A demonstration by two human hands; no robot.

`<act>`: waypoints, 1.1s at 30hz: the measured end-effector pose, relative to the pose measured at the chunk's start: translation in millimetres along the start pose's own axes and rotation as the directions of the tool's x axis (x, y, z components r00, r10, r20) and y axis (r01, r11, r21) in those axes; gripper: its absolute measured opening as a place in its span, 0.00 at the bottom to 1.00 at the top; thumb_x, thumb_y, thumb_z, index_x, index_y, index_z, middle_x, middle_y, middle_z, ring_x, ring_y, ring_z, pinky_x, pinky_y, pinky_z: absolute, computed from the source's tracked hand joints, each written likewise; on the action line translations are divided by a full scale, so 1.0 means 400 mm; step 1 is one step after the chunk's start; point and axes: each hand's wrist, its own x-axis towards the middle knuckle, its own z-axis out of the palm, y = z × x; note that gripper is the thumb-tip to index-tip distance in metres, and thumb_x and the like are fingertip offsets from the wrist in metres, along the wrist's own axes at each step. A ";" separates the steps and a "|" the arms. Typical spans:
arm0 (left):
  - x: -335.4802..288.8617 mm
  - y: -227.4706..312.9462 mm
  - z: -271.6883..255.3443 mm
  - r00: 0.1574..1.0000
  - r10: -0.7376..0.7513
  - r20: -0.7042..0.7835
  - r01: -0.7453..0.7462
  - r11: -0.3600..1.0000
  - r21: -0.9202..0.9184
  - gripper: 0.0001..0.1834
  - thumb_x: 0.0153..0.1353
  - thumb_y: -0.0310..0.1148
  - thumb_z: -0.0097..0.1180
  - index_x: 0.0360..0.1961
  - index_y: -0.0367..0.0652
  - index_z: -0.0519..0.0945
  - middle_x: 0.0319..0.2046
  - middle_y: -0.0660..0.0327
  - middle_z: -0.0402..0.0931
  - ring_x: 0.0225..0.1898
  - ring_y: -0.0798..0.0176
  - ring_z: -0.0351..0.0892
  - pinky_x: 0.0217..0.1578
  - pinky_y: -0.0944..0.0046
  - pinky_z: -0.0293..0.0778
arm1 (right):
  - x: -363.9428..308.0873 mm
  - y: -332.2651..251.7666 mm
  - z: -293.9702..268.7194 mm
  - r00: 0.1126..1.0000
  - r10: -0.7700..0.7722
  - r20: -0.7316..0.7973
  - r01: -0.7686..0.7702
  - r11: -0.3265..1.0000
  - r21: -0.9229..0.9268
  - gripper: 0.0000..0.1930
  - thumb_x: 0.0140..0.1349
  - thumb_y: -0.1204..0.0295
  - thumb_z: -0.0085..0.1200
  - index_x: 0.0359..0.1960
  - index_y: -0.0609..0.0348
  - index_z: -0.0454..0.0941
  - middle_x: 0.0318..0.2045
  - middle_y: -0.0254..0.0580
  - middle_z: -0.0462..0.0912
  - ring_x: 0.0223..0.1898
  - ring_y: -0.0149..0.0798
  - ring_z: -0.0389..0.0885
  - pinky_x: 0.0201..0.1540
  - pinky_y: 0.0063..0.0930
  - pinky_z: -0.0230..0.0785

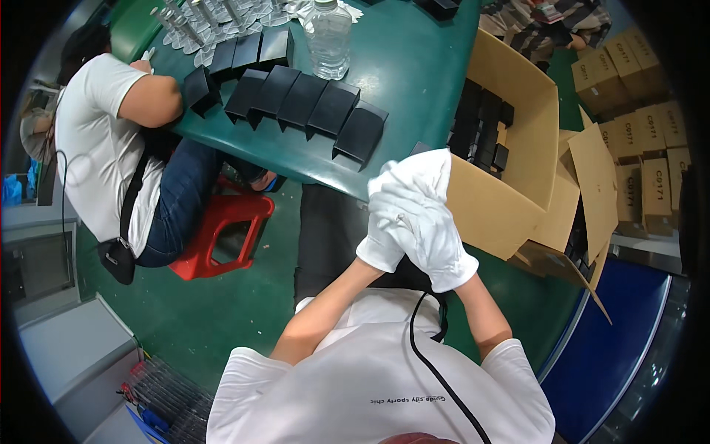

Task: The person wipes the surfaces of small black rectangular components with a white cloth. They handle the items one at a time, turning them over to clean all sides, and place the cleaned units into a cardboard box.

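Note:
White gloves cover my left hand (381,240) and my right hand (430,240), which are pressed together in front of my body by the table edge. My right hand overlaps the left, and both are closed around a bunched white cloth (427,172). Just beyond the cloth a small corner of a black part (418,148) shows. Most of it is hidden, so I cannot tell if it is gripped inside the cloth. Several black angular covers (302,100) stand in a row on the green table (410,70), ahead and left of my hands.
At my right, an open cardboard box (510,211) holds black parts, with another opened carton (595,200) beside it. A clear plastic bottle (328,41) stands behind the covers. A person (111,148) sits at the left by a red stool (222,237). Stacked cartons (640,140) stand far right.

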 end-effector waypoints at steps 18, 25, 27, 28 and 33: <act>0.062 0.030 -0.145 0.879 -0.474 0.051 0.463 0.822 -0.332 0.20 0.70 0.38 0.51 0.56 0.35 0.77 0.53 0.58 0.79 0.51 0.67 0.76 0.54 0.68 0.69 | -0.086 0.022 0.012 0.587 0.809 -0.023 -0.355 0.283 0.891 0.27 0.70 0.56 0.40 0.53 0.71 0.75 0.42 0.47 0.84 0.23 0.27 0.79 0.24 0.15 0.69; 0.045 0.054 -0.157 0.916 -0.400 0.036 0.372 0.811 -0.452 0.18 0.71 0.38 0.49 0.52 0.36 0.79 0.38 0.62 0.81 0.31 0.74 0.79 0.35 0.73 0.74 | -0.066 0.094 0.076 0.598 0.791 -0.129 -0.338 0.395 0.854 0.24 0.70 0.55 0.44 0.50 0.67 0.75 0.42 0.42 0.81 0.40 0.32 0.78 0.45 0.25 0.71; 0.045 0.058 -0.179 0.904 -0.421 0.068 0.397 0.772 -0.497 0.17 0.71 0.39 0.48 0.51 0.37 0.79 0.30 0.65 0.80 0.23 0.76 0.75 0.26 0.75 0.71 | -0.054 0.097 0.082 0.619 0.772 -0.144 -0.326 0.419 0.848 0.23 0.71 0.55 0.43 0.50 0.66 0.75 0.45 0.43 0.79 0.45 0.34 0.77 0.51 0.28 0.68; 0.046 0.058 -0.199 0.914 -0.406 0.007 0.361 0.803 -0.475 0.17 0.72 0.39 0.48 0.50 0.37 0.79 0.28 0.66 0.78 0.22 0.76 0.74 0.26 0.75 0.70 | -0.050 0.097 0.088 0.627 0.765 -0.149 -0.319 0.427 0.846 0.23 0.71 0.55 0.43 0.49 0.66 0.75 0.46 0.44 0.79 0.48 0.35 0.76 0.54 0.30 0.66; 0.118 0.040 -0.363 0.897 -0.157 -0.414 0.064 0.971 -0.230 0.17 0.73 0.39 0.42 0.46 0.36 0.78 0.23 0.69 0.72 0.21 0.78 0.65 0.24 0.76 0.62 | -0.053 0.125 0.113 0.650 0.747 -0.138 -0.272 0.398 0.876 0.23 0.71 0.55 0.45 0.53 0.65 0.73 0.47 0.44 0.80 0.47 0.34 0.79 0.51 0.28 0.71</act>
